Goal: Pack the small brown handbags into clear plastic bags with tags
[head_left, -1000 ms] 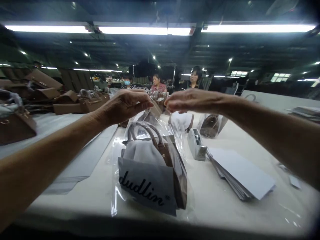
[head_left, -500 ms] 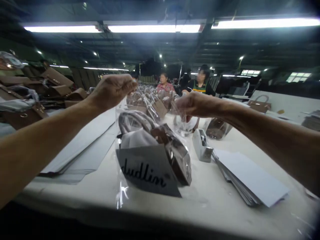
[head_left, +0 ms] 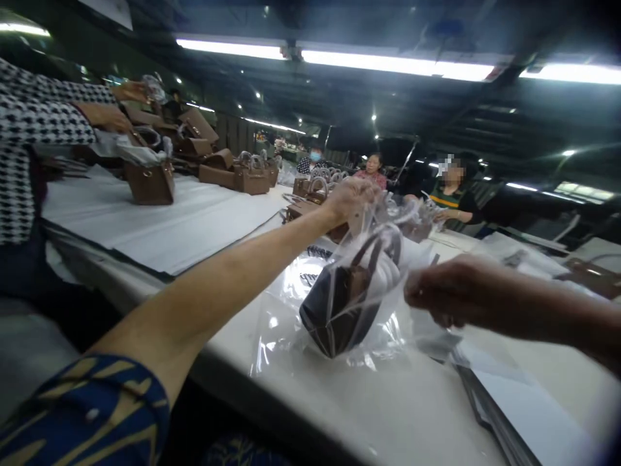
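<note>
A dark brown handbag sits inside a large clear plastic bag on the white table, tilted, with its looped handles upward and white wrapping beside them. My left hand is closed on the gathered top of the plastic bag, above and behind the handbag. To the right, my right hand is curled and smeared by motion, with the plastic's right side at its fingers. Black lettering shows through the film left of the handbag.
Brown handbags stand in a group at the left and along the far table. White sheets cover the left part, and a paper stack lies front right. A co-worker in a checked sleeve works at left; others sit behind.
The view has swung left. The handbag in its plastic has turned, so its dark side now faces me. My right hand has come lower and nearer; my left stays at the plastic's top.
</note>
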Motion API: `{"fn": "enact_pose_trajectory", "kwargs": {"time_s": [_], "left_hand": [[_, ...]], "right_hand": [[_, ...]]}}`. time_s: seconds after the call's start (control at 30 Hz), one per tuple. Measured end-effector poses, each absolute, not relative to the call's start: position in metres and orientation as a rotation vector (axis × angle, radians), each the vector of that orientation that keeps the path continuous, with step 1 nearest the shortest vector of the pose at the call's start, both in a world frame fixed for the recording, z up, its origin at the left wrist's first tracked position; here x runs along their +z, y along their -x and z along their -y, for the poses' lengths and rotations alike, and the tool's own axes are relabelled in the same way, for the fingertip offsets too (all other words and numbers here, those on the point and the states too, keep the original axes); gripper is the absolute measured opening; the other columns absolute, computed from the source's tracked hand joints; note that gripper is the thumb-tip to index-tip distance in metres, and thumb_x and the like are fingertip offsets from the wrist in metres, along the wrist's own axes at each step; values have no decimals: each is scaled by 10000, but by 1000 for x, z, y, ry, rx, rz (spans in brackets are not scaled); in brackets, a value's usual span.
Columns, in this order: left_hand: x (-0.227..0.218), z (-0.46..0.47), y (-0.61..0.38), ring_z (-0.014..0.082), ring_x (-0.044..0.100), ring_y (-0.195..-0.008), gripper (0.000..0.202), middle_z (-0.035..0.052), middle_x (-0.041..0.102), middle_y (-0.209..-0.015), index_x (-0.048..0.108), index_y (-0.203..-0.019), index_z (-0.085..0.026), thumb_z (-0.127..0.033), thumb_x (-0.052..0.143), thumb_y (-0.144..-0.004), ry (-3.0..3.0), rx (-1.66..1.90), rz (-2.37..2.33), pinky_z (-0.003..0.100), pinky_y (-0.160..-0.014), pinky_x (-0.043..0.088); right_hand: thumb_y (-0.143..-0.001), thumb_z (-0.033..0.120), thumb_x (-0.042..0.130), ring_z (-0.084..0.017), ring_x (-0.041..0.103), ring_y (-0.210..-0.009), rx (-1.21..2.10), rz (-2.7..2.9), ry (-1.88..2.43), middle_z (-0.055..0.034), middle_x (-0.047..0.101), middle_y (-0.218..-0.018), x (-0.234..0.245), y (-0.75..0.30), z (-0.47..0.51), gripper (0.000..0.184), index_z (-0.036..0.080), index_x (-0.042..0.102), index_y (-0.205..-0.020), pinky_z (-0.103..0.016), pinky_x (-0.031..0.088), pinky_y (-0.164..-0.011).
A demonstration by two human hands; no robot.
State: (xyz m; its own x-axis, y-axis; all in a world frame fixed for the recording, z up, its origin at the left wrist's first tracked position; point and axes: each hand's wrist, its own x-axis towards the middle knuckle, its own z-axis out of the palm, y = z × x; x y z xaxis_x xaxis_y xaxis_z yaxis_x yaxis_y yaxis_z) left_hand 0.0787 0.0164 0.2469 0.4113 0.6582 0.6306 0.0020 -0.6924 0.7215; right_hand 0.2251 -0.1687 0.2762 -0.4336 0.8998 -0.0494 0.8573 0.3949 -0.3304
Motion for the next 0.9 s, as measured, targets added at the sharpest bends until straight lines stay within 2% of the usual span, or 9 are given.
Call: {"fn": "enact_pose_trajectory", "kwargs": {"time_s": [0.1,0.23,0.3,0.37,0.47,0.57,0.7,0.8,0.9], "left_hand": [[213,-6,-78,56,483,-460,238,-23,507,-644,489,-703,-140,-273,418,-888,-1979,1212,-572,178,-440,372],[209,-6,-71,51,486,-478,251,-5,529,-685,495,-727,-128,-266,377,-901,-1970,1204,-572,162,-430,372],[215,-9,-65,63,482,-506,267,-10,518,-640,517,-687,-121,-274,421,-884,-2011,1206,-563,169,-459,387],[220,-8,-58,85,509,-579,242,-6,531,-650,550,-700,-121,-283,470,-861,-2055,1228,-555,191,-540,423],[211,16,-39,145,561,-823,193,48,595,-934,568,-926,-148,-308,492,-848,-2124,1379,-550,276,-746,456],[176,68,-20,250,466,-1124,449,132,494,-1226,445,-1167,-178,-464,479,-823,-2222,1778,-478,416,-928,396],[113,136,-25,357,366,-1217,901,217,433,-1271,304,-1281,-108,-634,614,-619,-2446,1831,-655,524,-998,317],[90,145,-47,326,440,-1157,440,156,546,-1149,502,-1083,-162,-409,614,-737,-2384,1881,-964,500,-956,360],[96,125,-57,208,570,-875,49,59,616,-867,569,-799,-191,-223,531,-803,-2203,1907,-966,371,-802,461]], "right_hand": [[-845,492,399,-133,546,-502,1224,2460,1656,-17,577,-588,247,-229,160,351,205,599,-822,-250,486,-467],[-828,463,453,-194,610,-835,500,2484,1542,-77,595,-1069,232,-251,134,382,236,553,-1118,-333,523,-726],[-791,432,535,-234,544,-1044,277,2610,1456,-77,519,-1226,224,-258,121,445,248,504,-1195,-392,443,-908],[-777,431,558,-239,550,-1039,316,2724,1427,-81,570,-1159,216,-258,111,466,237,500,-1197,-399,444,-904],[-826,415,491,-190,610,-736,192,2784,1375,-51,638,-823,208,-254,106,255,217,595,-949,-343,504,-696],[-828,371,504,-159,561,-647,-301,2668,1195,-37,579,-737,212,-253,102,182,199,563,-811,-307,472,-609],[-823,280,514,-219,493,-1076,-572,2720,898,-114,506,-1172,221,-251,82,336,184,481,-1143,-359,422,-881],[-808,325,520,-238,529,-1021,-614,2955,929,-119,547,-1117,224,-243,62,379,192,488,-1161,-393,422,-854],[-749,432,578,-214,584,-761,-534,3142,1088,-69,614,-850,227,-236,57,252,240,603,-911,-379,432,-720]]}}
